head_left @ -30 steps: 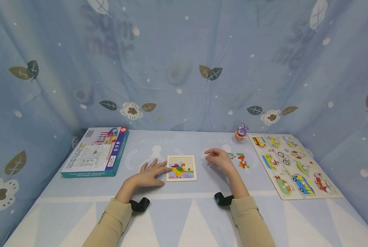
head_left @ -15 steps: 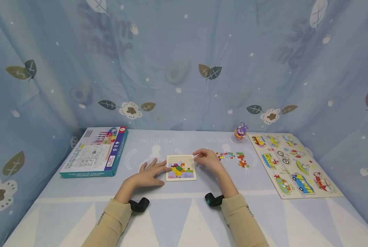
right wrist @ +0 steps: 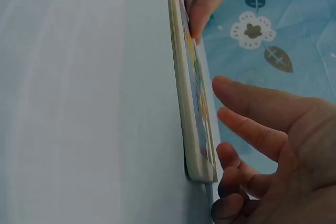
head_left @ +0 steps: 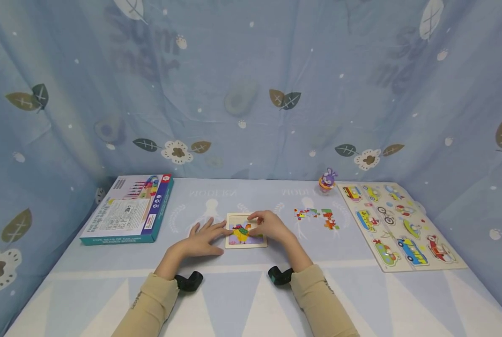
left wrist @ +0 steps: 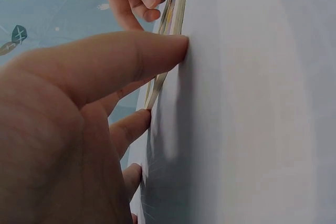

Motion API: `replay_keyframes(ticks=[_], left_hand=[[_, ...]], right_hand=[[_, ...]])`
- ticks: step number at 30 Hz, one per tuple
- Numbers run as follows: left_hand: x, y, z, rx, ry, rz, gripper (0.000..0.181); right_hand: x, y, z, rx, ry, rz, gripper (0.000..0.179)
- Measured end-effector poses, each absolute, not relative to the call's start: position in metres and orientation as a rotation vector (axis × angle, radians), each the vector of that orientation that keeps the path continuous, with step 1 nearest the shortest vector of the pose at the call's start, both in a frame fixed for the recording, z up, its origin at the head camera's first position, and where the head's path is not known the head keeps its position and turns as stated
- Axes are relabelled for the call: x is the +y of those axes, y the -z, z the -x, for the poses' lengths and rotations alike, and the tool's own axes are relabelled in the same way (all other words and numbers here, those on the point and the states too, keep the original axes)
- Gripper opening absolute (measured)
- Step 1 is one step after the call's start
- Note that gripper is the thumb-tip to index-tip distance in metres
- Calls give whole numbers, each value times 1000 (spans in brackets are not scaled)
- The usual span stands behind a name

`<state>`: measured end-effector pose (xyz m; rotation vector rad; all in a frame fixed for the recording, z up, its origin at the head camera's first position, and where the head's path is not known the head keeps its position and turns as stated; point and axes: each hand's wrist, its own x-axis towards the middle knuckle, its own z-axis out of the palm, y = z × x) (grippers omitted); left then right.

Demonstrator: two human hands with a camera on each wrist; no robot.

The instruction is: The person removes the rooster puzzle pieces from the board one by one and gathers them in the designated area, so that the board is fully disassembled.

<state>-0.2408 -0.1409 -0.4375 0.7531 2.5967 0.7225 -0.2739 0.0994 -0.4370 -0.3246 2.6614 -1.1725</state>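
Note:
A small square wooden jigsaw tray (head_left: pixel 232 246) lies flat in the middle of the table, with colourful picture pieces (head_left: pixel 240 236) across its lower part. My left hand (head_left: pixel 202 240) is spread at the tray's left side, one fingertip reaching onto the picture. In the left wrist view, left fingers (left wrist: pixel 131 53) reach the tray's pale edge (left wrist: pixel 181 9). My right hand (head_left: pixel 272 226) hovers over the tray's right half, thumb and forefinger parted. The right wrist view shows no piece between right fingers (right wrist: pixel 257 129), which are bent loosely beside the tray (right wrist: pixel 184 103).
Loose jigsaw pieces (head_left: pixel 330 219) lie right of the tray. A purple rabbit figurine (head_left: pixel 328 179) stands at the back. A wooden vehicle puzzle board (head_left: pixel 396 224) is at the right, and a flat toy box (head_left: pixel 126 210) at the left. Patterned curtain (head_left: pixel 251 93) hangs behind.
My right hand has moved left from beside the loose pieces to over the tray, uncovering more of those pieces. The left hand has stayed at the tray's left side.

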Motion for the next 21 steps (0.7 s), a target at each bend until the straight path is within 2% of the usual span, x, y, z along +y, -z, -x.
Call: replay_keyframes(ticks=[5, 13, 21], left_hand=[[-141, 438, 241, 2598, -720, -754, 54], [-140, 436, 240, 2599, -723, -741, 53], [-139, 436, 240, 2600, -729, -734, 52]], right_hand=[[93, 441, 277, 2701, 1021, 328, 49], [88, 439, 277, 2734, 941, 339, 42], [85, 435, 275, 2721, 1077, 349, 37]])
